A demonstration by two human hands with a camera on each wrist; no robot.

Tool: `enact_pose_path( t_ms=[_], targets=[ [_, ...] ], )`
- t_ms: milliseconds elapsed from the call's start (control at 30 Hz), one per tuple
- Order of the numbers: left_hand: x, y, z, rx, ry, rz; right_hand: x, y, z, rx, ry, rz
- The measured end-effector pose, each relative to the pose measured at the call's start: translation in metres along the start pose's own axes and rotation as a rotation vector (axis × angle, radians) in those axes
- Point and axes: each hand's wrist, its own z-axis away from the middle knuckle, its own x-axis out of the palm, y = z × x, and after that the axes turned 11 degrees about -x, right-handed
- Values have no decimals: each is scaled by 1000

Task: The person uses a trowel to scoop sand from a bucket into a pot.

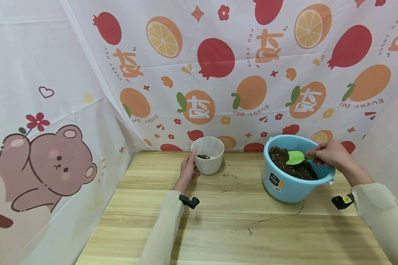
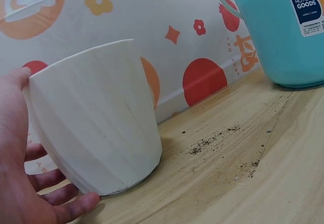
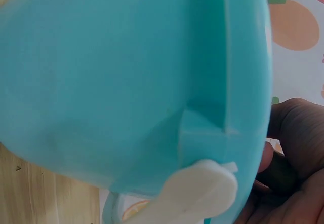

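Note:
A white plant pot (image 1: 210,165) with some dark soil at its bottom stands on the wooden table. My left hand (image 1: 187,168) holds it from the left; in the left wrist view the thumb is at the rim and the fingers curl by the base of the pot (image 2: 96,117). On the right, my right hand (image 1: 330,154) grips the handle of a green trowel (image 1: 295,157) over a light blue bucket (image 1: 286,189). The trowel's blade is in the dark soil (image 1: 298,171) there. In the right wrist view the bucket wall (image 3: 111,82) hides the blade and part of the hand (image 3: 298,158).
Crumbs of soil (image 2: 207,142) lie on the table (image 1: 219,235) between pot and bucket. A fruit-print curtain (image 1: 215,84) hangs close behind both, and a bear-print sheet (image 1: 59,162) hangs at the left. A white handle joint (image 3: 202,188) sticks out from the bucket.

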Motion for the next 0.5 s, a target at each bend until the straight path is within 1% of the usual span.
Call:
enact_pose_path(
  t_ms=[500],
  targets=[
    [4,3,2,8,8,-5,9,-1,3,4,38,3]
  ],
)
